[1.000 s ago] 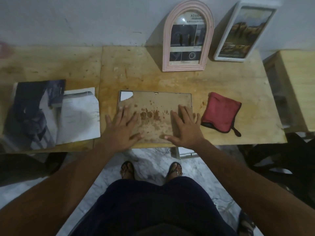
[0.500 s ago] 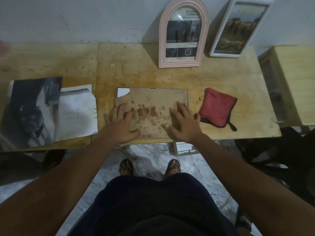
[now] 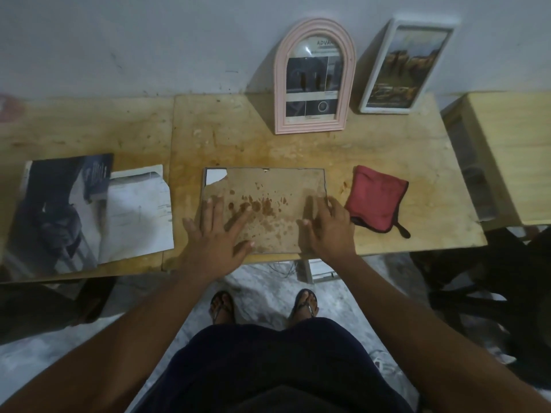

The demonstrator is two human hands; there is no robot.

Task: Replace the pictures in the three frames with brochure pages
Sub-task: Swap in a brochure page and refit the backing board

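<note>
Right hand (image 3: 328,231) slightly back on frame (image 3: 268,186)

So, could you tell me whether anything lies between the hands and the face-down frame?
Nothing visible does: the left hand and right hand both rest flat on the back of the face-down frame, and the red cloth lies apart to its right.

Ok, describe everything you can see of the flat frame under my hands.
The flat frame lies back-up near the front edge of the wooden table. Its dark rim surrounds a brown, cardboard-like backing, stained in darker blotches and torn at the far left corner, baring white. The left hand and right hand press flat on its near corners.
</note>
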